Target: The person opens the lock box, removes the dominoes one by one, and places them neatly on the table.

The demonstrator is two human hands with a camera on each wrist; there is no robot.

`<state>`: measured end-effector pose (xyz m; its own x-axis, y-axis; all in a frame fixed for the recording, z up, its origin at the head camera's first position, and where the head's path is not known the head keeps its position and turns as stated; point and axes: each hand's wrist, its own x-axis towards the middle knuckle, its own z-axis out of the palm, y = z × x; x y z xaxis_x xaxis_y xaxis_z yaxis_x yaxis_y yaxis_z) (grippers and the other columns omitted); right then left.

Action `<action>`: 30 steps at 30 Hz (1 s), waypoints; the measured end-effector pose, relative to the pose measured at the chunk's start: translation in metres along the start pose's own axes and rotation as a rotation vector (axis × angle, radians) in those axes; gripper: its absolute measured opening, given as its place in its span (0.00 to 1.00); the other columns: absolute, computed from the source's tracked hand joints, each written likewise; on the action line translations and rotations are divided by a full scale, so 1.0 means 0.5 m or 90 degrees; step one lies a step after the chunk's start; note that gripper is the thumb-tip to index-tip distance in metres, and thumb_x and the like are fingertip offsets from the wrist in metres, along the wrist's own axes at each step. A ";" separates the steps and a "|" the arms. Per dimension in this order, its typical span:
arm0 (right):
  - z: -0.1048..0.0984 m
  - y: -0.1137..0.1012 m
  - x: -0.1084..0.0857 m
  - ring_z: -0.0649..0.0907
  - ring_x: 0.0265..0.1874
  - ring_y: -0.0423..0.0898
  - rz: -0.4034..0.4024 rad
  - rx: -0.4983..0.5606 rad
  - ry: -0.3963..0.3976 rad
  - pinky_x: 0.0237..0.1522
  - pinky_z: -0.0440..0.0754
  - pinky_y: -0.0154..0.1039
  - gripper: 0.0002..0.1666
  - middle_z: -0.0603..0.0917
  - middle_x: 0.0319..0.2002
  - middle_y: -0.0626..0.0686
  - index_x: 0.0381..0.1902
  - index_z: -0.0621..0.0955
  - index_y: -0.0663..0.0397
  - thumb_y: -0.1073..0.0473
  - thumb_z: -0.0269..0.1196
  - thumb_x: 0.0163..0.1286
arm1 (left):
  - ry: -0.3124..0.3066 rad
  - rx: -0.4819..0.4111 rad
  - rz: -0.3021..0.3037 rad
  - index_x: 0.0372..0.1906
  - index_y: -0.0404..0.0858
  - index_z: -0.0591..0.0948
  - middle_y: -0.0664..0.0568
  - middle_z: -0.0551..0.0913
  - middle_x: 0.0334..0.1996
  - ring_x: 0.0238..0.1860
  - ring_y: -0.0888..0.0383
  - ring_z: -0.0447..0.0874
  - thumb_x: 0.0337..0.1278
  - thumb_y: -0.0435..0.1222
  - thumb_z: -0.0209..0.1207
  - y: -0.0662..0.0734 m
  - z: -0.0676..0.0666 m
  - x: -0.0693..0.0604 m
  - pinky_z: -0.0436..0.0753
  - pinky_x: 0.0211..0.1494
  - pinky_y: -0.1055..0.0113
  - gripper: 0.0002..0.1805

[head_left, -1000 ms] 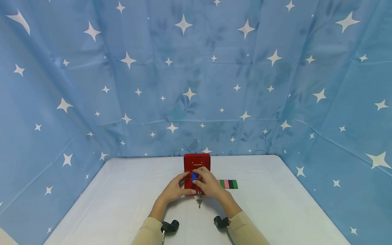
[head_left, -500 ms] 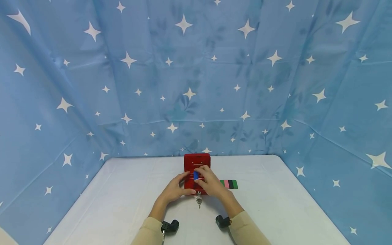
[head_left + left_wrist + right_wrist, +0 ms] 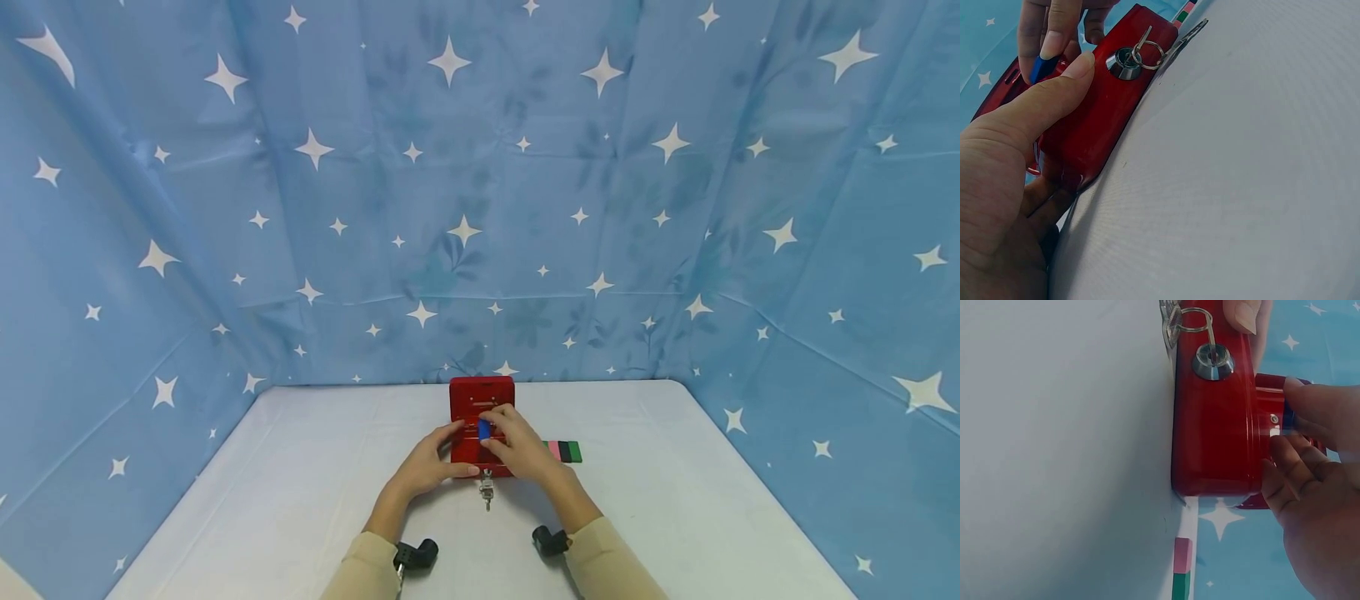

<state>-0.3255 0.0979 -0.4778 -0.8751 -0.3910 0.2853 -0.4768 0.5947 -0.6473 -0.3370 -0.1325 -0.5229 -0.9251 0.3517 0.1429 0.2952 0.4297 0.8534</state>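
A small red cash box (image 3: 468,450) stands on the white table with its lid (image 3: 482,389) raised. My left hand (image 3: 422,467) grips the box's left side, thumb on the front rim (image 3: 1075,75) and fingers around the side. Between the thumb and fingers of my right hand (image 3: 519,446) is a small blue block (image 3: 483,428), held over the box's interior. Much of that block is covered by fingers in both wrist views. A key (image 3: 1211,337) sits in the lock (image 3: 1213,361) on the box front, with a ring and more keys (image 3: 487,492) hanging from it.
Right of the box, a row of flat coloured blocks (image 3: 567,452) in green, black and pink lies on the white tablecloth (image 3: 660,492); my right hand partly hides it. Blue star-patterned curtains (image 3: 465,275) enclose the table at the back and sides.
My right hand has shifted slightly to the right with the blue block in its fingers, hiding more of the coloured row. The left hand and box have stayed put.
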 end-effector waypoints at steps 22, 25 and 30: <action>-0.023 0.016 -0.009 0.80 0.56 0.48 0.007 -0.013 0.003 0.62 0.85 0.49 0.29 0.77 0.60 0.52 0.71 0.76 0.57 0.59 0.66 0.75 | -0.001 -0.012 -0.006 0.79 0.46 0.67 0.43 0.66 0.79 0.79 0.36 0.63 0.50 0.54 0.77 0.003 0.000 -0.003 0.68 0.76 0.35 0.52; -0.025 0.019 -0.009 0.79 0.54 0.47 0.006 -0.015 0.002 0.62 0.85 0.48 0.29 0.76 0.60 0.52 0.71 0.76 0.58 0.59 0.66 0.75 | 0.001 -0.013 -0.008 0.79 0.46 0.67 0.43 0.65 0.79 0.79 0.36 0.62 0.50 0.54 0.77 0.001 0.001 -0.002 0.68 0.76 0.35 0.52; -0.032 0.025 -0.009 0.79 0.51 0.48 -0.004 -0.015 0.002 0.58 0.87 0.47 0.30 0.76 0.60 0.55 0.71 0.75 0.61 0.60 0.66 0.75 | 0.002 -0.016 -0.008 0.79 0.47 0.67 0.43 0.65 0.79 0.79 0.37 0.62 0.50 0.53 0.77 -0.001 0.003 -0.001 0.68 0.77 0.35 0.51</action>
<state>-0.3288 0.1182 -0.4761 -0.8719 -0.3934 0.2915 -0.4846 0.6085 -0.6284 -0.3363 -0.1315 -0.5241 -0.9297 0.3432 0.1340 0.2776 0.4135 0.8672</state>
